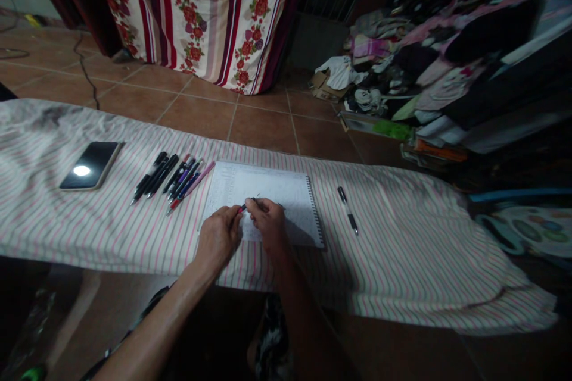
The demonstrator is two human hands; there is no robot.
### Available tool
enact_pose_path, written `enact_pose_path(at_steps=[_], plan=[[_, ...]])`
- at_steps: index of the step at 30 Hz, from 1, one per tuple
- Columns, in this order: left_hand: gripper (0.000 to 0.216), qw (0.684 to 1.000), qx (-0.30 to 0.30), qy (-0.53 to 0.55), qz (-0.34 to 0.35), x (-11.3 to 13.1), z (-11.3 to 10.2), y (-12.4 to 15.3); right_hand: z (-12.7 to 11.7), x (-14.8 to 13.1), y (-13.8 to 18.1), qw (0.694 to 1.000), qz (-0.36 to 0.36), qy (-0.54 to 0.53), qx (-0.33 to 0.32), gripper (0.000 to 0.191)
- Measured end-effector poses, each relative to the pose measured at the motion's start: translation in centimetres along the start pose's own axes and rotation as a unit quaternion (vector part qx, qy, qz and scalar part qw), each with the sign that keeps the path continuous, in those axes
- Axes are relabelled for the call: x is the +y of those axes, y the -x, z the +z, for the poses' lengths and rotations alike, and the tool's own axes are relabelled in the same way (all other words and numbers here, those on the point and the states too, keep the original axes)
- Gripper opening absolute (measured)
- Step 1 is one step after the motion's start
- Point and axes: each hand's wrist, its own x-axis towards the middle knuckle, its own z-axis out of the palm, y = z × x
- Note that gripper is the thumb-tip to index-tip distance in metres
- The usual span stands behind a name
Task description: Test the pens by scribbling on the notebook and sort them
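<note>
**Pink-and-dark pen pinched over a spiral notebook**

From where I stand, the left hand and right hand both pinch the pink-and-dark pen between their fingertips, over the notebook's page. Just left of the notebook, a cluster of pens lies on the striped cloth, with a smartphone farther left. A black-capped pen lies apart, to the right.

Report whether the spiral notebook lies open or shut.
Open: the notebook shows a marked white page face up, with the spiral binding along its right edge.
</note>
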Motion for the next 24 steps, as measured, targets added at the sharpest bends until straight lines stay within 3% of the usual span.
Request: enact_pose_path(at_steps=[16, 24], plan=[[0.028, 0.997, -0.005, 0.060, -0.040, 0.4, 0.2, -0.1, 0.8, 0.6, 0.1, 0.998, -0.051, -0.021, 0.012, 0.023], [0.030, 0.998, 0.053, -0.037, -0.017, 0.3, 0.3, 0.1, 1.1, -0.9, 1.1, 0.995, -0.006, -0.092, -0.039, 0.027]])
